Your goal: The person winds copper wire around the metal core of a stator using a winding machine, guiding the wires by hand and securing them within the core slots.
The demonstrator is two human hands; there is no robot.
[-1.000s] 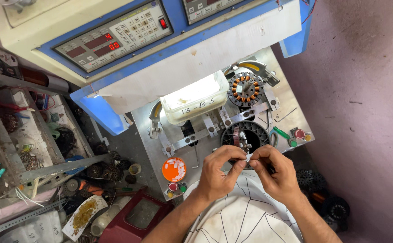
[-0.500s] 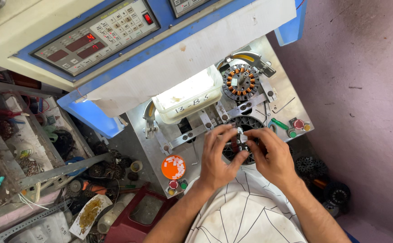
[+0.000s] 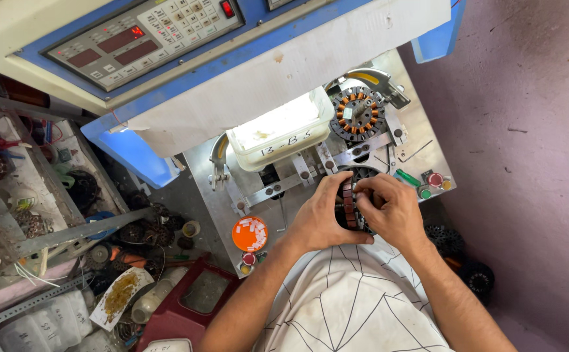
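Since a second ago both hands have come up from the near edge of the metal plate point(image 3: 421, 140) and now sit higher on it, over the lower dark fixture; the view has also tilted, so the control panel point(image 3: 142, 38) shows less of its top. The left hand point(image 3: 320, 218) and right hand point(image 3: 392, 212) are pressed close together around a stator point(image 3: 348, 203), a dark ring with reddish-brown windings held on edge between them. The left hand's fingers curl over its top and its thumb lies below; the right hand grips it from the other side, fingers bent, knuckles toward the camera. Both wrists bend inward and the forearms run down to the bottom edge.

A second stator point(image 3: 357, 114) with copper coils sits flat in the upper fixture, well apart from the hands. A white rectangular tub point(image 3: 281, 130) with dark handwriting on its front stands beside it. An orange round lid point(image 3: 250, 234) holding small white slips lies on the plate near the left wrist. Red, green and yellow buttons point(image 3: 434, 182) sit just right of the right hand. The grey panel, framed in blue, carries red digit displays and a white keypad
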